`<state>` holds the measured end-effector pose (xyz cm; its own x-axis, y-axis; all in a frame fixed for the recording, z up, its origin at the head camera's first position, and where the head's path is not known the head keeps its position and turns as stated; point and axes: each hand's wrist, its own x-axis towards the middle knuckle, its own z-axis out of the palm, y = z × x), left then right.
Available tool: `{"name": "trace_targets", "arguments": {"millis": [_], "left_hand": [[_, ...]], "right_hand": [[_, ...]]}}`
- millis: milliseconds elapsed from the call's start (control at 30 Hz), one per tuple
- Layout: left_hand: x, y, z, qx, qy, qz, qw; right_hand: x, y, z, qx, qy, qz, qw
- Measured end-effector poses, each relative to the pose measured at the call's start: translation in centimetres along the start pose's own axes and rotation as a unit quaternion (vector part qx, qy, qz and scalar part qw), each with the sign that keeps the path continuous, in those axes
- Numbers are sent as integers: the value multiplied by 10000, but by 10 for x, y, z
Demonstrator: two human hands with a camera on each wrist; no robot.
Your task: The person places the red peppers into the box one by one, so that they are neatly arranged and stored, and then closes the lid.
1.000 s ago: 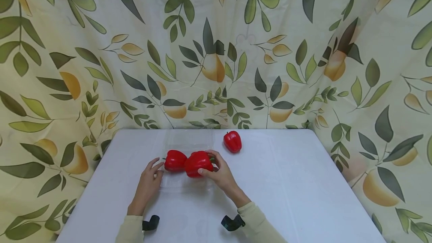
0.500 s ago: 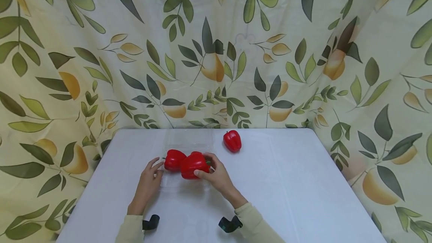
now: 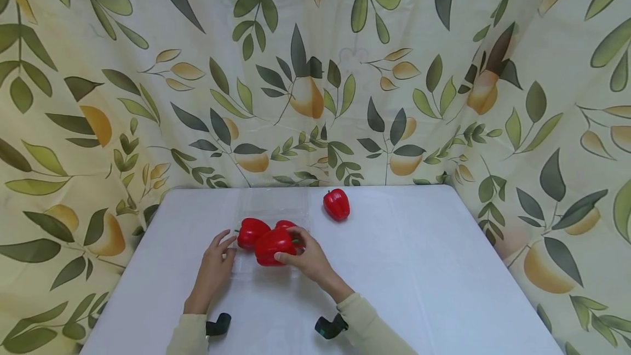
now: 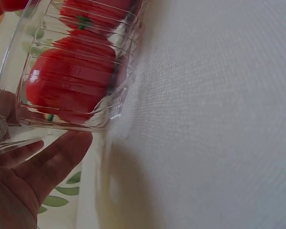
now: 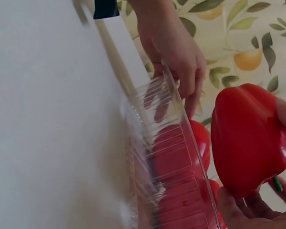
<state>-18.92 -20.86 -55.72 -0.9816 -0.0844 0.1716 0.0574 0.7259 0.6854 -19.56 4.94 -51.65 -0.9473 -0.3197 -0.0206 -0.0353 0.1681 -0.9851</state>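
Observation:
A red bell pepper [image 3: 272, 247] with a green stem is held in my right hand [image 3: 314, 261], above the near side of a clear plastic container [image 4: 62, 125]. The right wrist view shows this held pepper [image 5: 248, 136] above the rim, thumb and fingers round it. Inside the container lie two more red bell peppers, the left one [image 3: 252, 233] in plain view and the other [image 3: 285, 224] partly hidden behind the held one. My left hand [image 3: 213, 270] rests against the container's left end, its fingers fairly straight; the left wrist view shows fingertips [image 4: 81, 143] touching that wall.
Another red bell pepper [image 3: 337, 205] lies near the back edge of the white table [image 3: 419, 267], right of the container. The container's clear lid [image 3: 273, 200] lies open behind it. A leaf-patterned curtain [image 3: 315, 70] hangs behind the table.
My right hand has moved left and slightly nearer with the held pepper, uncovering part of the pepper behind it. My left hand stays at the container's left end.

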Motion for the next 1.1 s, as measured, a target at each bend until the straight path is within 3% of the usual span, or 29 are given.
{"name": "trace_targets", "arguments": {"millis": [233, 700, 933, 1100], "left_hand": [[1, -1, 0, 22, 126, 101, 9999], [1, -1, 0, -24, -30, -50, 10000], [2, -2, 0, -27, -25, -17, 10000], [1, -2, 0, -72, 14, 42, 10000]], "right_hand": [[4, 1, 9, -417, -151, -107, 9990], [6, -1, 27, -1036, 227, -31, 9944], [8, -3, 34, -1555, 381, -40, 9871], [11, -5, 37, -1635, 405, 70, 9857]]}}
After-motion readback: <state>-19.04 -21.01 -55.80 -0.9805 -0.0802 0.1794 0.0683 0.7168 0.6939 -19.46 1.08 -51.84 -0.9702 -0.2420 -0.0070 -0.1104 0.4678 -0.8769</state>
